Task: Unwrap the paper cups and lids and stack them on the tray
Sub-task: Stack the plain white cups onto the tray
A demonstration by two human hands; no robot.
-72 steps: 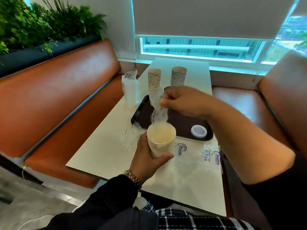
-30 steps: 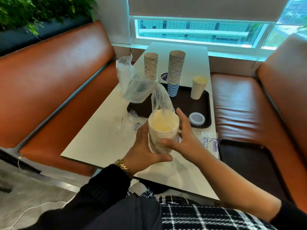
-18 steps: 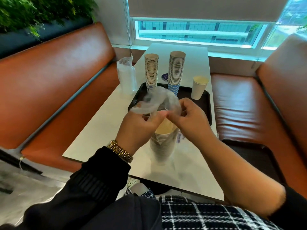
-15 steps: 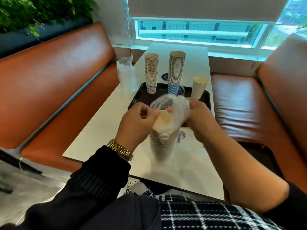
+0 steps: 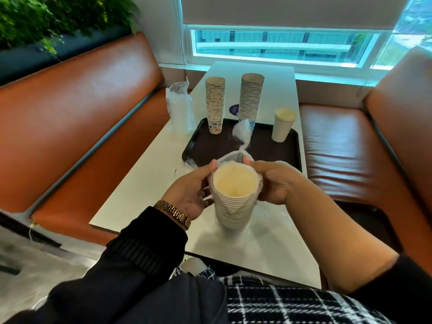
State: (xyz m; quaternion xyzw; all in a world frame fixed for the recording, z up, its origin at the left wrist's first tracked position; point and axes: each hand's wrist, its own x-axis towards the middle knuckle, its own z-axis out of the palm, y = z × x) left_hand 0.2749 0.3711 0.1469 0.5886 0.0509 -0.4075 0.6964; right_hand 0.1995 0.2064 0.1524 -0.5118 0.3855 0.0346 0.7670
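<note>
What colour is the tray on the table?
Dark brown, nearly black; the head view shows the tray best.

Left hand point(image 5: 190, 191) at frame centre, palm turned inward, thumb up, fingers curled. Right hand point(image 5: 274, 181) just right of centre, mirrored, thumb and fingers curled and pinching. Forearms converging from lower left and lower right; left wrist wearing a gold watch point(image 5: 174, 213).

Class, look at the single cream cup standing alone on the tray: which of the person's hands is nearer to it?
Right. The right hand grips the wrapped cup stack on the side below the single cream cup; the left hand grips the stack's opposite side, farther away.
</note>
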